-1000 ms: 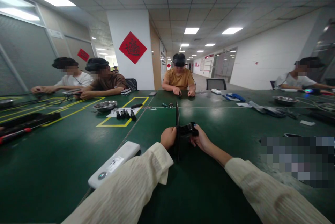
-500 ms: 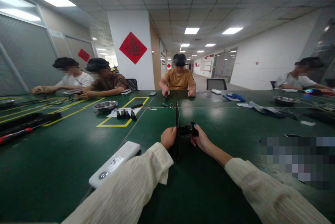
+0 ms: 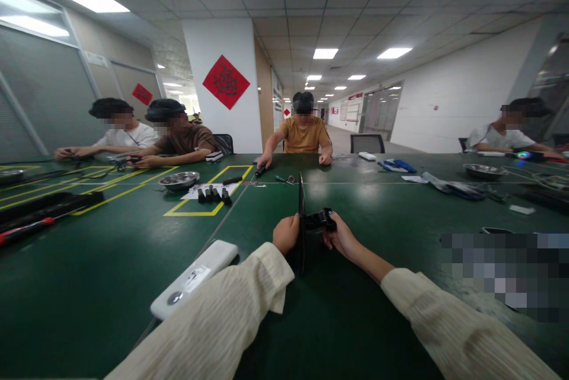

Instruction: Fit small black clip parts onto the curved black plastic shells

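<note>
A thin black panel [image 3: 303, 255], seen edge-on, stands upright above the green table in front of me. My left hand [image 3: 285, 234] is closed on its left side near the middle. On the panel's right side is a chunky black bracket-like part [image 3: 317, 221], which appears joined to the panel. My right hand [image 3: 345, 236] grips this part at its outer end, thumb on top and fingers curled below. The panel's broad faces are turned out of sight, and the fingertips of my left hand are partly hidden behind its edge.
Left of my forearm lies a long white device [image 3: 195, 279]. Several short black cylinders [image 3: 214, 194] stand on white paper, beside a metal bowl [image 3: 179, 181]. A co-worker [image 3: 304, 134] sits opposite; others sit left and right. Blue-handled pliers [image 3: 397, 165] and another bowl [image 3: 484, 172] lie right.
The co-worker opposite has reached toward the left with a dark tool in one hand, to the yellow-taped rectangle's edge. My hands and the black panel have stayed in place.
</note>
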